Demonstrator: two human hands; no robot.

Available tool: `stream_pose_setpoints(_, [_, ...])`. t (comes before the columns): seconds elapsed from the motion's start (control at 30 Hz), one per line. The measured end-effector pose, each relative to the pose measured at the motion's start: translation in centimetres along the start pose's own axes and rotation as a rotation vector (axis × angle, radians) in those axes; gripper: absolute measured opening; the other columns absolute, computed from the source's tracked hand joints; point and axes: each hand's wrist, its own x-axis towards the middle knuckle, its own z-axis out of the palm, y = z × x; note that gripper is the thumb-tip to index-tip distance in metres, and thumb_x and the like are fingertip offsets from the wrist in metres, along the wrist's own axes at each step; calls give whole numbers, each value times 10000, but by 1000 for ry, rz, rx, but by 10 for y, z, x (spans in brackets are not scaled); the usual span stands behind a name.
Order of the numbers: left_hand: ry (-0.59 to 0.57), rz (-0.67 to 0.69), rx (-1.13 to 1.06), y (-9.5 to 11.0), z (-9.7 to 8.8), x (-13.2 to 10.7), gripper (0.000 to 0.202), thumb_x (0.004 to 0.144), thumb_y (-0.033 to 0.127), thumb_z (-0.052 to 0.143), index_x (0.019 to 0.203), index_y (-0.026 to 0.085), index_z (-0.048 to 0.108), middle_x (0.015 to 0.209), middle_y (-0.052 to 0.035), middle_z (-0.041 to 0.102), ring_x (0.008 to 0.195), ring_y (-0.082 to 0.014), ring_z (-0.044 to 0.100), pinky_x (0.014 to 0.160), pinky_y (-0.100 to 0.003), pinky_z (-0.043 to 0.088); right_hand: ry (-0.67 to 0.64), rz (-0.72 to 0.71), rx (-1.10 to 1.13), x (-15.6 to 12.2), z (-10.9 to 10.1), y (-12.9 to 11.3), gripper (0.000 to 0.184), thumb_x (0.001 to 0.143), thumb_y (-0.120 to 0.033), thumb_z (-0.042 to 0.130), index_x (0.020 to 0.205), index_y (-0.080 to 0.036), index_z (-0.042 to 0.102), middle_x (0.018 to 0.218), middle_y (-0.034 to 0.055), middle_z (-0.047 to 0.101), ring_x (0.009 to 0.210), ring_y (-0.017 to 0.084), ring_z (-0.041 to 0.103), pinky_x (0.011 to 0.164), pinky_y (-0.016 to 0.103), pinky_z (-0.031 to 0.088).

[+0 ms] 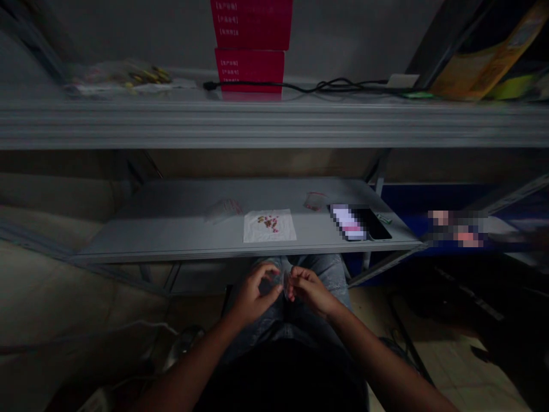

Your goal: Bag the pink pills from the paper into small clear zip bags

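Observation:
Over my lap, my right hand (312, 290) has its fingers pinched on a small clear plastic bag (286, 279). My left hand (258, 290) is at the bag's left side, thumb and fingers curved apart, with nothing visible between them. In front of both hands, a white paper sheet (253, 232) lies at the shelf's front edge. Several small red and golden-brown pieces (270, 223) are scattered on it, too small to name. A clear bag with red stripes (231, 206) rests to the sheet's left, and another small red-edged bag (315, 200) lies behind it to the right.
The grey lower shelf (171, 217) also holds a dark phone (373, 223) and a blurred-out bright screen (348, 222). Above it runs an upper shelf edge (274, 126) with red boxes (253, 68), a black cable (300, 87) and a yellow package (480, 68). Another person is at right.

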Motion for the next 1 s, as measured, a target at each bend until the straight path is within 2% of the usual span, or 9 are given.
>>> stream_pose_setpoints(0.07, [-87, 88, 56, 2, -1, -3, 685, 779, 302, 762, 1403, 264, 481, 1436, -122, 550, 1312, -302, 525, 1100, -492, 422, -16, 12, 2, -2, 0, -2, 239, 801, -333, 750, 705, -171, 603, 635, 16, 655, 547, 121, 593, 561, 232, 468])
stream_pose_setpoints(0.13, [-167, 109, 76, 1, -1, -5, 865, 753, 300, 807, 1498, 310, 367, 1543, -121, 450, 1404, -318, 443, 1160, -534, 361, -20, 32, -1, -4, 0, -4, 234, 809, -335, 747, 713, -167, 616, 632, 9, 647, 543, 116, 591, 565, 231, 471])
stream_pose_setpoints(0.3, [-128, 95, 55, -6, 3, -4, 746, 803, 300, 777, 1463, 317, 428, 1471, -105, 527, 1360, -306, 497, 1147, -546, 382, -11, 9, -24, -7, 1, -8, 234, 806, -317, 742, 683, -171, 605, 609, 2, 639, 528, 116, 590, 538, 224, 455])
stream_pose_setpoints(0.5, [-90, 92, -22, -9, 9, -1, 575, 827, 278, 748, 1361, 286, 537, 1361, -96, 599, 1275, -283, 559, 1100, -509, 431, -5, 10, -27, -6, 2, -9, 255, 821, -339, 754, 707, -171, 600, 649, -1, 644, 543, 120, 603, 552, 238, 485])
stream_pose_setpoints(0.63, [-65, 23, -144, -16, 13, 0, 501, 847, 274, 705, 1328, 264, 565, 1330, -100, 621, 1245, -277, 581, 1084, -492, 445, 2, 10, -36, -5, 2, -11, 285, 838, -381, 761, 744, -171, 593, 708, 11, 667, 579, 120, 618, 602, 252, 514])
stream_pose_setpoints(0.7, [-62, -37, -217, -20, 14, 1, 465, 856, 306, 690, 1306, 247, 588, 1328, -107, 629, 1239, -286, 587, 1070, -486, 458, 4, -41, -67, -7, 3, -14, 288, 862, -419, 742, 807, -190, 576, 711, 2, 668, 583, 129, 624, 613, 266, 522])
stream_pose_setpoints(0.8, [-49, -143, -306, -24, 12, 1, 438, 871, 383, 666, 1279, 229, 620, 1302, -108, 658, 1223, -305, 599, 1027, -481, 493, -33, -161, -221, -12, 4, -21, 261, 900, -427, 706, 1015, -234, 572, 724, -24, 655, 589, 145, 628, 600, 275, 515])
stream_pose_setpoints(0.9, [-33, -210, -349, -23, 10, 1, 433, 864, 436, 661, 1243, 228, 659, 1230, -102, 698, 1193, -320, 614, 981, -478, 523, -103, -227, -531, -18, 3, -28, 315, 920, -388, 690, 1186, -245, 599, 812, -1, 671, 675, 159, 644, 636, 278, 509])
stream_pose_setpoints(1.0, [-42, -219, -375, -16, 9, 0, 387, 860, 444, 670, 1194, 251, 699, 1230, -91, 704, 1187, -306, 622, 996, -465, 516, -92, -302, -749, -21, 2, -33, 187, 973, -374, 609, 1014, -211, 690, 860, 32, 688, 763, 171, 646, 710, 290, 507])
